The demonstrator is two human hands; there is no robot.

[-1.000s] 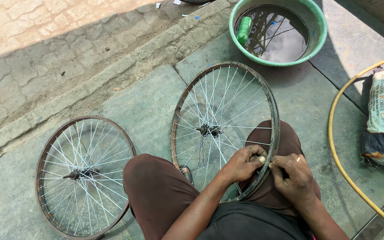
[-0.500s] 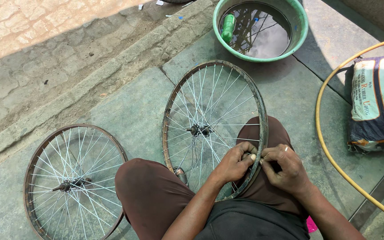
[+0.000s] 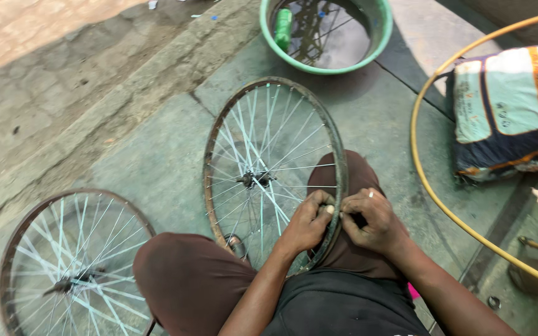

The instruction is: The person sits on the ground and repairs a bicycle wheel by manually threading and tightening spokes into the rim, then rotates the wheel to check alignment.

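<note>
spoked bicycle wheel point(image 3: 263, 168) leans between your knees, far of your hands | your left hand point(image 3: 306, 225) pinched on its rim's near edge | your right hand point(image 3: 372, 219) pinched there too, fingertips touching left

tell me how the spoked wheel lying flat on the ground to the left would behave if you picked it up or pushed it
The spoked wheel is mostly open spokes inside a thin metal rim, so it is probably light for its size and stiff. Lying flat on the concrete floor, it would likely slide rather than roll. Stood on edge, it would roll and tip easily.
</note>
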